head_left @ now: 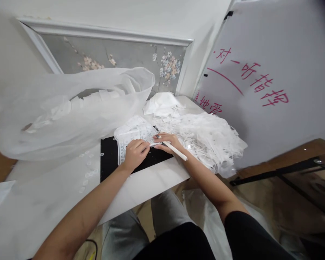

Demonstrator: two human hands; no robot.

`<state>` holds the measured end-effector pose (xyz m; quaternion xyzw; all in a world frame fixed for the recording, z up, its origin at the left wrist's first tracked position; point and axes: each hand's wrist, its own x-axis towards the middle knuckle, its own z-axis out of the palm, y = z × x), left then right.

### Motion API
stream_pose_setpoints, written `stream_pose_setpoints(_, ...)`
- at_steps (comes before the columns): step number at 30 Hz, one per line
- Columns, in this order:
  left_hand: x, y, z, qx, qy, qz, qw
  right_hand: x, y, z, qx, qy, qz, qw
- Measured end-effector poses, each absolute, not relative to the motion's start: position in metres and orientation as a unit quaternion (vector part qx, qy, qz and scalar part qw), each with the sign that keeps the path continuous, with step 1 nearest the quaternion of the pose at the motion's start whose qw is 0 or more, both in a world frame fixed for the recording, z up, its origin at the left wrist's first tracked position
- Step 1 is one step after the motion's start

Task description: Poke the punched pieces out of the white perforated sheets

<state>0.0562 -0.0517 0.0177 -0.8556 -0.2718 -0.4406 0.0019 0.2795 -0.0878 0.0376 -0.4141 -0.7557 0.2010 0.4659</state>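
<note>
A white fabric piece with a patterned border [134, 130] lies over a black mat [109, 148] on the table. My left hand [136, 153] is closed on the fabric's near right edge, fingers bent over it. Just to its right, my right hand [170, 141] pinches the same edge between its fingertips. A white pen-like tool [176, 151] also rests in my right hand, its rear end pointing down toward my wrist. Its tip is too small to make out.
Right of my hands is a heap of white stringy fabric [211, 141], with a folded white pile [162, 104] behind. A large translucent bag [70, 108] fills the left. Small clear squares [88, 173] lie on the table [54, 195]. A whiteboard [273, 54] stands at the right.
</note>
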Motion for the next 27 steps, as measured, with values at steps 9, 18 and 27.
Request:
stream_pose_setpoints(9, 0.0555, -0.0534, 0.0158, -0.851, -0.294, -0.433, 0.037, 0.2711, -0.0924, 0.0359, -0.434, -0.736, 0.242, 0.460)
stream_pose_setpoints(18, 0.0576, -0.0518, 0.0169, -0.871, -0.275, -0.404, 0.050, 0.2752, -0.0905, 0.0373, -0.433, -0.741, 0.239, 0.455)
stream_pose_setpoints(27, 0.0596, -0.0538, 0.0145, -0.874, -0.255, -0.411, 0.049, 0.2726, -0.0908, 0.0389, -0.406, -0.753, 0.251, 0.452)
